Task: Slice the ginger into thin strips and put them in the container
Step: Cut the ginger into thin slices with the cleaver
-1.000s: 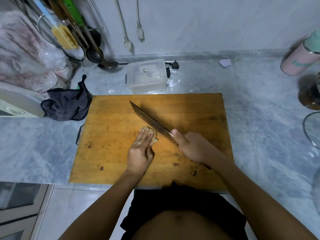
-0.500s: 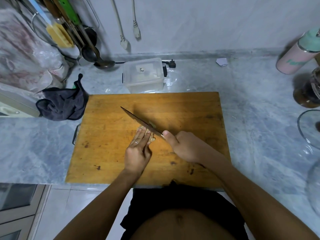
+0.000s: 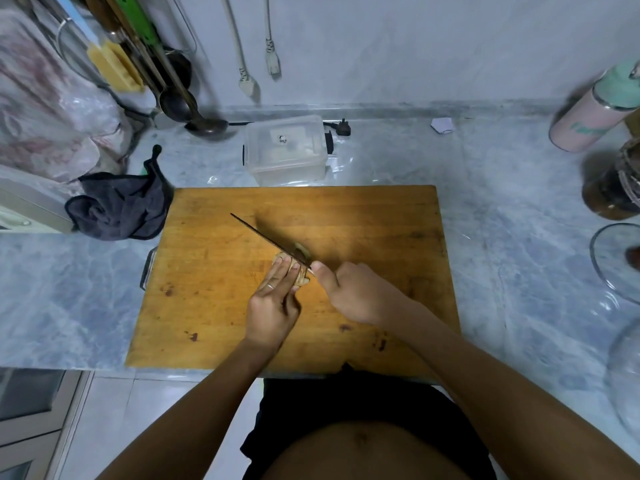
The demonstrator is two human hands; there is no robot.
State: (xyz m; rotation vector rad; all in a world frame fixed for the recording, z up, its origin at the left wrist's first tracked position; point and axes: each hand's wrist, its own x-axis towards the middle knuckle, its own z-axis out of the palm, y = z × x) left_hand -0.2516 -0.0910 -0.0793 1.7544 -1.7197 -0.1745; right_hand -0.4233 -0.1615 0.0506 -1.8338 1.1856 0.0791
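A pale piece of ginger [image 3: 300, 278] lies near the middle of the wooden cutting board [image 3: 363, 220]. My left hand [image 3: 275, 299] presses on it with straight fingers. My right hand [image 3: 356, 294] grips the handle of a cleaver [image 3: 268, 240], thumb against the blade's base. The blade stands edge-down in the ginger, and a cut piece [image 3: 302, 250] lies just beyond it. A clear plastic container [image 3: 284, 150] with its lid on stands on the counter behind the board.
A dark cloth [image 3: 119, 206] lies left of the board. Ladles and utensils [image 3: 180, 95] hang at the back left. A pink bottle [image 3: 595, 109], a dark jar [image 3: 613, 181] and glass bowls [image 3: 616, 261] stand at the right.
The cleaver has turned from tilted flat to nearly vertical and come down into the ginger. Both hands have shifted slightly left on the board.
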